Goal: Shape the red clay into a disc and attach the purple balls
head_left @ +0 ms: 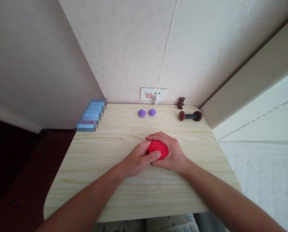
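Note:
A red lump of clay (158,149) sits between both my hands over the middle of a pale wooden table (105,180). My left hand (137,159) wraps it from the left, thumb pressed on its front. My right hand (171,153) cups it from the right and behind, fingers curled over the top. Both hands are closed around the lump. Its underside is hidden.
Two small purple clay balls (147,112) lie near the table's far edge. A brown dumbbell-shaped piece (190,116) and a small brown figure (181,102) sit at the far right. A wall socket (153,94) is behind; a blurred blue item (92,116) at far left.

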{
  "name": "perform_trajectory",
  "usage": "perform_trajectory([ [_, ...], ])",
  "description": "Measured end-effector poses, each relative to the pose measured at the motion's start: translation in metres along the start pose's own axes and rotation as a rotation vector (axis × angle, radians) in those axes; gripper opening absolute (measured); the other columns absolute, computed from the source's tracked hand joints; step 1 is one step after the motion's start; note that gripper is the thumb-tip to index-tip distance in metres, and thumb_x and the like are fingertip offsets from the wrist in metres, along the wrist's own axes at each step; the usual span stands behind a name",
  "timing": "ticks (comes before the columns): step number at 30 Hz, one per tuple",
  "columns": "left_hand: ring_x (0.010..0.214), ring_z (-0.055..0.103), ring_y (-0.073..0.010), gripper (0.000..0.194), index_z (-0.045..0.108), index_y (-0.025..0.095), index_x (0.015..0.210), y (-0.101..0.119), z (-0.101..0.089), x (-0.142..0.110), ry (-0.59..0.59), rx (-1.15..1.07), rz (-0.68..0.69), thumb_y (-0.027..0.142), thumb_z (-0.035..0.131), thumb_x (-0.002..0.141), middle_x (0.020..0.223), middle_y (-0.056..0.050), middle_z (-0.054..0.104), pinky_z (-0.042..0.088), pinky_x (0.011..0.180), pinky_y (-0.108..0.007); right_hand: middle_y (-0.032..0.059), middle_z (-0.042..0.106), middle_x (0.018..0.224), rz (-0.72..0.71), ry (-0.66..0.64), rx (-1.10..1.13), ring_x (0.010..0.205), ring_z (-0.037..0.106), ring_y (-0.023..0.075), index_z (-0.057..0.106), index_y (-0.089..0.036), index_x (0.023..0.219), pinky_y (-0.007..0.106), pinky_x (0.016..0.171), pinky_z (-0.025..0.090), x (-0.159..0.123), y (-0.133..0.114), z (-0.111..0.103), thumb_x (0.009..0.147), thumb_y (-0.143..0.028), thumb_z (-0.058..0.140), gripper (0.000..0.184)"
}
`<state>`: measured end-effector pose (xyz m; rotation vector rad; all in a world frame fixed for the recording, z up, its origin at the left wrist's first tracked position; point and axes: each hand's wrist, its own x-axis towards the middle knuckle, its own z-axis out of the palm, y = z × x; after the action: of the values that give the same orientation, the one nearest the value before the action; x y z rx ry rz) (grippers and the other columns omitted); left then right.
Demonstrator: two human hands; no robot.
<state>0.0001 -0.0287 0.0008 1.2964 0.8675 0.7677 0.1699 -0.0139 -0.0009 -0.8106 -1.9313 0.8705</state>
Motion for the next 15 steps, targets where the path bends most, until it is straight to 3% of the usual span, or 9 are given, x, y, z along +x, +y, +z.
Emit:
perform_trajectory([
  [3,0.074,0.054,-0.0160,0.032,0.067,0.012,0.087,-0.0011,0.0002,0.0041,0.055,-0.082,-0.033,0.043,0.071,0.082,0.078,-0.002,0.062,0.043,0.068,-0.027,0.0078,0.071,0.105,0.015,0.068,-0.024,0.095,0.069,0.0253,0.066,-0.023,0.115,0.040,0.086,0.056,0.0012,-0.0023,-0.0012,0.067,-0.026,0.085,0.052],
  [7,0.078,0.054,-0.0160,0.033,0.067,0.012,0.091,-0.0034,-0.0010,0.0065,0.115,-0.150,0.005,0.045,0.070,0.085,0.083,-0.002,0.064,0.044,0.073,-0.027,0.0083,0.068,0.110,0.041,0.066,0.008,0.098,0.067,0.0246,0.061,-0.023,0.118,0.039,0.088,0.055,0.0019,-0.0035,-0.0014,0.069,-0.028,0.085,0.055],
  [12,0.078,0.052,-0.0152,0.033,0.066,0.013,0.092,-0.0049,-0.0019,0.0025,0.020,-0.083,0.041,0.046,0.066,0.089,0.084,-0.001,0.062,0.043,0.072,-0.026,0.0091,0.065,0.117,0.025,0.058,0.071,0.103,0.066,0.0249,0.058,-0.024,0.108,0.038,0.087,0.055,0.0002,-0.0026,0.0000,0.066,-0.023,0.084,0.050],
  [15,0.076,0.052,-0.0152,0.035,0.065,0.013,0.093,-0.0060,-0.0021,0.0009,-0.007,-0.050,0.044,0.048,0.064,0.090,0.083,-0.002,0.061,0.043,0.069,-0.027,0.0108,0.064,0.121,-0.014,0.003,0.027,0.111,0.064,0.0272,0.059,-0.023,0.119,0.042,0.095,0.053,0.0005,-0.0025,-0.0007,0.068,-0.021,0.082,0.056],
])
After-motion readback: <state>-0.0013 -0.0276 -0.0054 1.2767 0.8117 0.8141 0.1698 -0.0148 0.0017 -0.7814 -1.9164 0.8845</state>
